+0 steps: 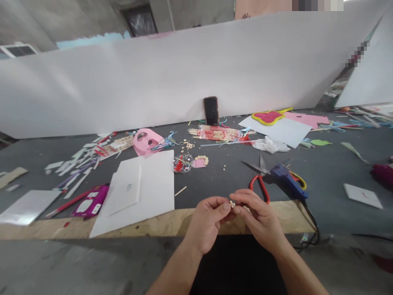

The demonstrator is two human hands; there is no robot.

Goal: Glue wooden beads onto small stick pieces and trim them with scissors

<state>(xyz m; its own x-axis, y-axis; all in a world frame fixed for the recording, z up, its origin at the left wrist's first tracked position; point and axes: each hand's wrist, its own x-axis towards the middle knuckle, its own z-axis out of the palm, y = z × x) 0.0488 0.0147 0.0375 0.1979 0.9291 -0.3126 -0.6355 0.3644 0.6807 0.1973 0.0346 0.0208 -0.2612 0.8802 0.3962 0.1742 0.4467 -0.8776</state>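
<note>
Just over the table's front edge, my left hand [210, 219] and my right hand [259, 217] meet with their fingertips together. Between them is a small cluster of pale, seed-like pieces [232, 203], pinched from both sides; the fingers partly hide it. Farther back lies a pink card piece [199, 163] edged with similar pale pieces. A clear round container [183, 163] of small colourful bits touches its left side. Loose pale pieces [188, 145] are scattered behind that. To the right of my hands is a blue glue gun [288, 181], lying across red-handled pliers [260, 186] and scissors.
White boards [153, 180] and a purple packet [91, 201] lie to the left. A phone [211, 110] leans on the white upright panel [153, 82]. Behind are bundled wooden sticks [215, 133] and a pink mask-like cutout [147, 141]. The glue gun's cord [315, 225] hangs over the front edge.
</note>
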